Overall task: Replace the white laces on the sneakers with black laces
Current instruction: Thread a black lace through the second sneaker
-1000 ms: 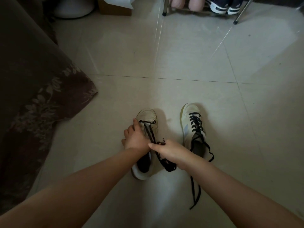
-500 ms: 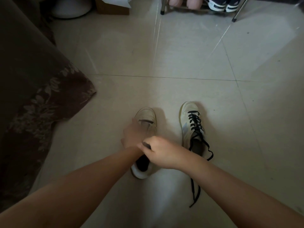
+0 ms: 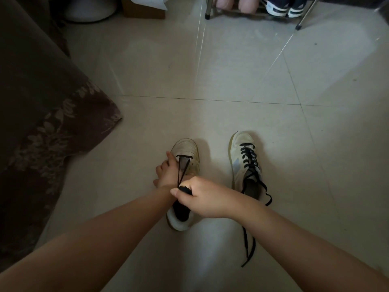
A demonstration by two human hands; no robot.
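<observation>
Two white sneakers stand side by side on the tiled floor. The left sneaker [image 3: 188,151] carries a black lace [image 3: 182,171] through its lowest eyelets only, both strands drawn taut toward me. My right hand [image 3: 203,198] grips the bunched lace ends in a fist above the shoe's opening. My left hand [image 3: 166,172] holds the left side of this sneaker, fingers curled around its edge. The right sneaker [image 3: 244,161] is laced in black [image 3: 249,157] up the front, its loose ends [image 3: 249,247] trailing on the floor toward me.
A dark floral blanket [image 3: 52,127] hangs over furniture on the left. At the back stands a metal shoe rack [image 3: 300,22] with pink slippers [image 3: 231,2] and dark sneakers [image 3: 282,6]. A cardboard box [image 3: 143,12] and a white round object [image 3: 90,10] sit at back left.
My right hand closed into a fist on the lace ends and pulled them back toward me, drawing the strands taut from the lowest eyelets. My left hand stayed on the sneaker.
</observation>
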